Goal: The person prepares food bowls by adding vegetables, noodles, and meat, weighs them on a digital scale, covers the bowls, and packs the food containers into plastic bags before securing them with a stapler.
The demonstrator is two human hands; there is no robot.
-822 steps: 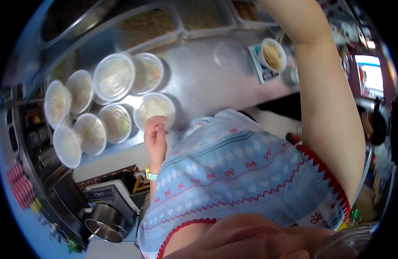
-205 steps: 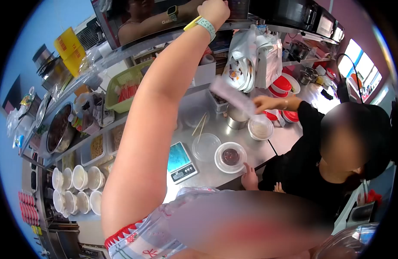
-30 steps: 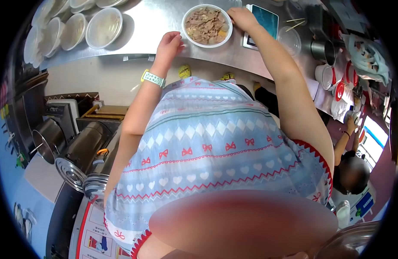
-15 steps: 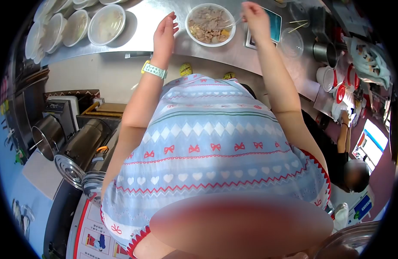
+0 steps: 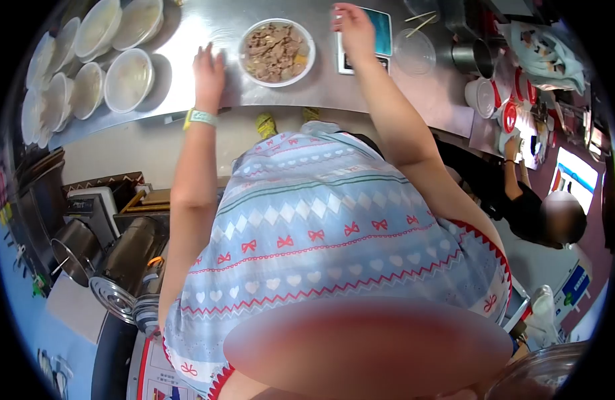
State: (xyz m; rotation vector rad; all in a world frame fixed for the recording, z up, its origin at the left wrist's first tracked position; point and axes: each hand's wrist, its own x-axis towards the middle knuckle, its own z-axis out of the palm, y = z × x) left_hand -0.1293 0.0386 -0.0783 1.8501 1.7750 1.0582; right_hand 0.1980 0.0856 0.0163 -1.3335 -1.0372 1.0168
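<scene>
My left hand (image 5: 209,77) rests on or just above the metal counter, left of the white bowl (image 5: 313,57), with its fingers apart and nothing in them. Sliced cooked meat (image 5: 274,52) fills the bowl, with some yellowish pieces at its right side. My right hand (image 5: 356,33) is between the bowl and a digital scale (image 5: 382,30) with a teal top, partly covering the scale. Its fingers are curled together; whatever they hold, if anything, does not show.
Several filled tubs (image 5: 129,80) stand at the counter's left. A clear round lid (image 5: 414,57), chopsticks (image 5: 422,25) and a steel pot (image 5: 473,59) are on the right. Another person (image 5: 514,193) works at far right. Large steel pots (image 5: 131,253) stand at lower left.
The view has shifted, so the bowl and scale appear further left. My left hand has lowered to the counter with fingers spread. The clear strip seen earlier between right hand and bowl no longer shows.
</scene>
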